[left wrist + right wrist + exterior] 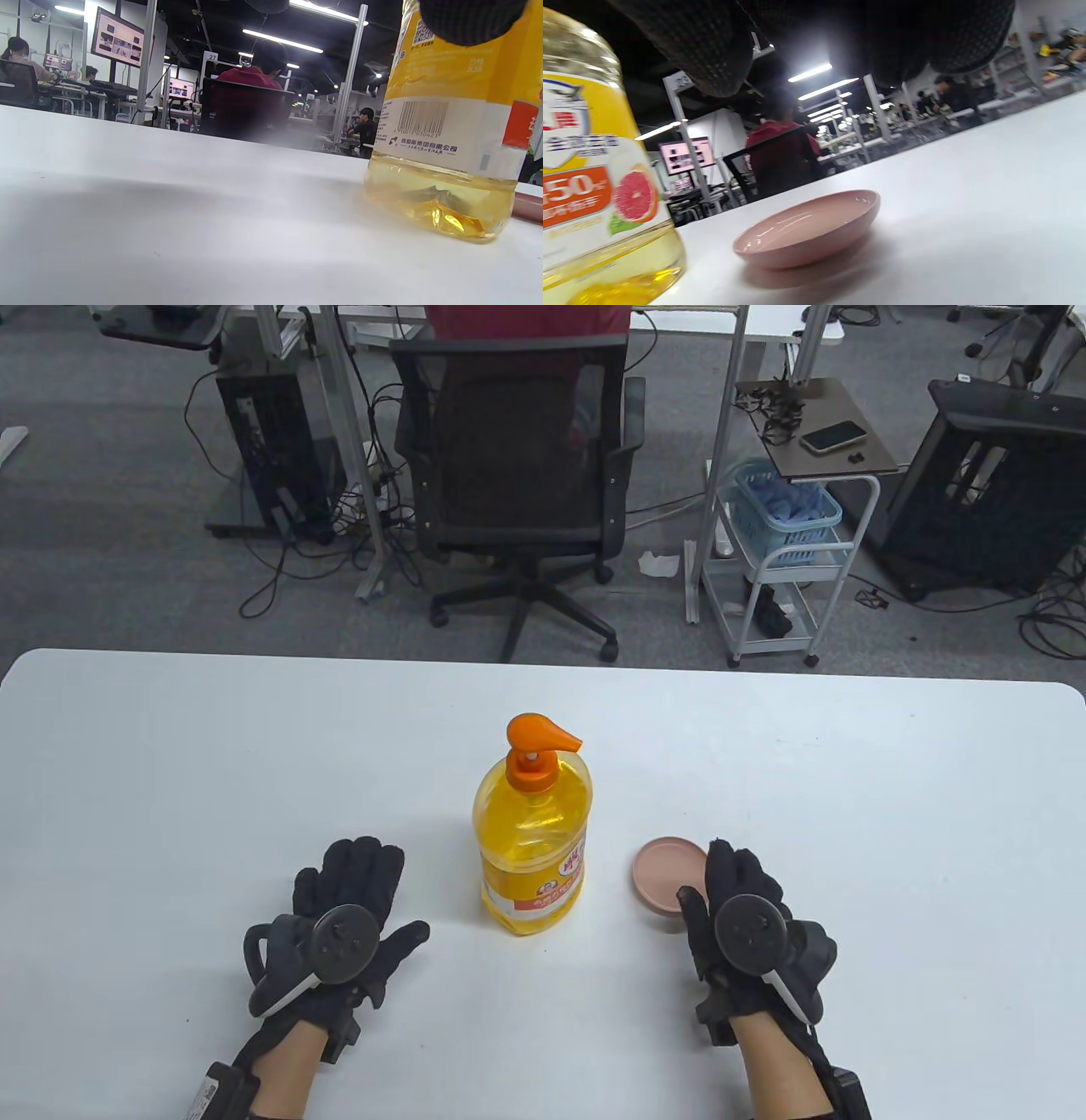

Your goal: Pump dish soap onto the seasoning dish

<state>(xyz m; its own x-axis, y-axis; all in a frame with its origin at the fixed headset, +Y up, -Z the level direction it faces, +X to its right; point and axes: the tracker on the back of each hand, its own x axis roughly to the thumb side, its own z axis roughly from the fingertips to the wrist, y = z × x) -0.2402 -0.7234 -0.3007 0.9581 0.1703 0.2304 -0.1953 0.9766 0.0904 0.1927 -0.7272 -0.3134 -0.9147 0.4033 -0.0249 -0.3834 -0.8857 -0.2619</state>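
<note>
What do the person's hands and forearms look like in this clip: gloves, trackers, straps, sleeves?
Both the left hand and the right hand wear black textured fabric gloves. A round dark-grey tracker disc with a ring and a white stripe is strapped on the back of each. Forearms are bare, no sleeves, each with a black box at the wrist; the left one carries a white label.

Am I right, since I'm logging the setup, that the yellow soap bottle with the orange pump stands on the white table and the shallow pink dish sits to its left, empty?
Not quite. The shallow pink dish sits to the right of the yellow soap bottle with the orange pump, not its left, as the table view shows. Both stand on the white table, and the dish looks empty in the right wrist view.
</note>
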